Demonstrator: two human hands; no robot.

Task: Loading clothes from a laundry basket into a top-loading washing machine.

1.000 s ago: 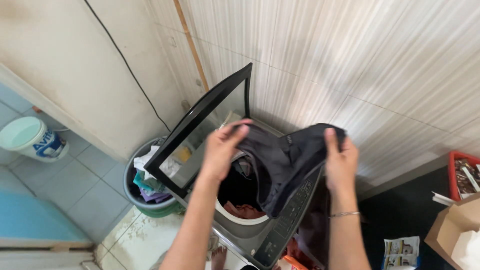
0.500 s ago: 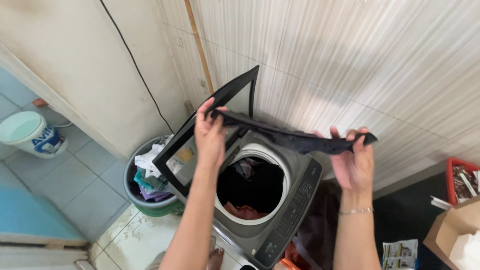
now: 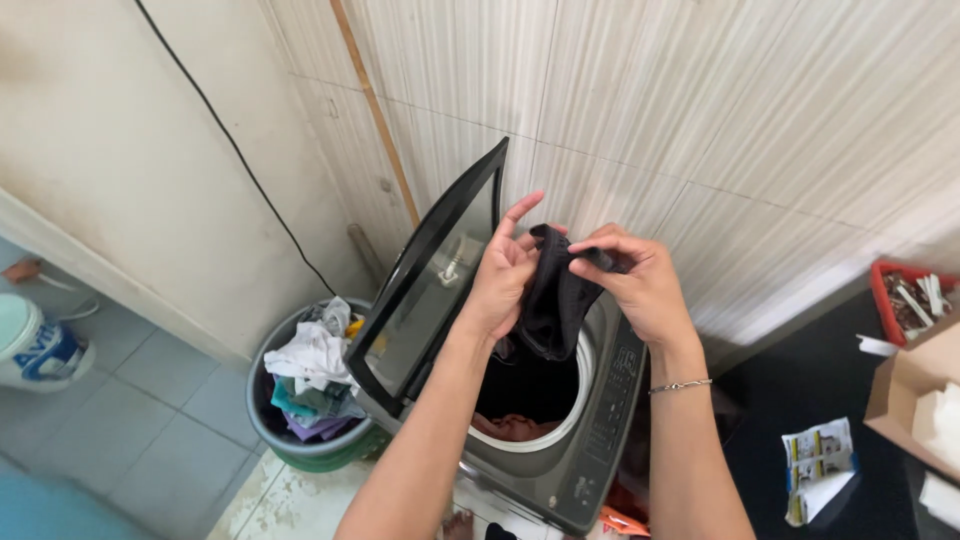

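We pinch a dark garment (image 3: 553,300) in both grips, left hand (image 3: 500,285) and right hand (image 3: 640,285); it hangs toward six o'clock over the washer drum (image 3: 530,425).

The left hand (image 3: 500,280) and right hand (image 3: 640,285) are drawing together, bunching the once-stretched dark garment (image 3: 552,300) above the washing machine drum (image 3: 530,395)
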